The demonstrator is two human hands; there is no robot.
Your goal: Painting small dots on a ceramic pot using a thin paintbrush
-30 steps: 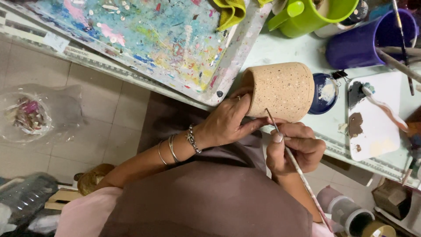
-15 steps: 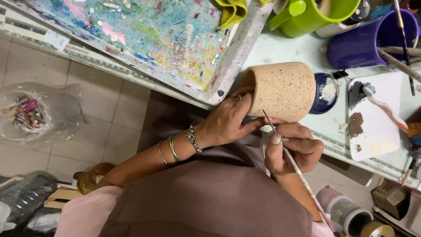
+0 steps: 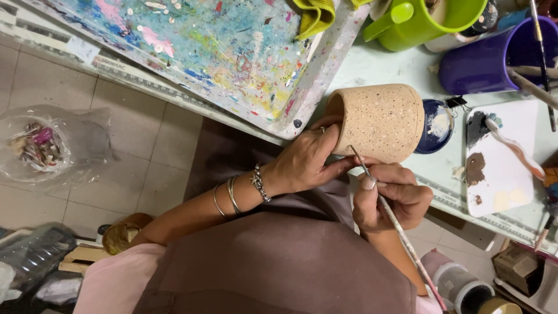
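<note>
Messy paint tabletop with a speckled tan cup lying on its side.
Left hand hugs the cup's open end; right hand, just below the cup, pinches a thin brush pointing up at it.

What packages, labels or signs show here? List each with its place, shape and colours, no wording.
Label: small pale rectangular sticker on the table's front edge, upper left.
Cardboard box: small brown carton on the floor, lower right.
Plastic bag: clear, crumpled, on the floor tiles at left, holding pink and brown scraps.
No screens or signs.
</note>
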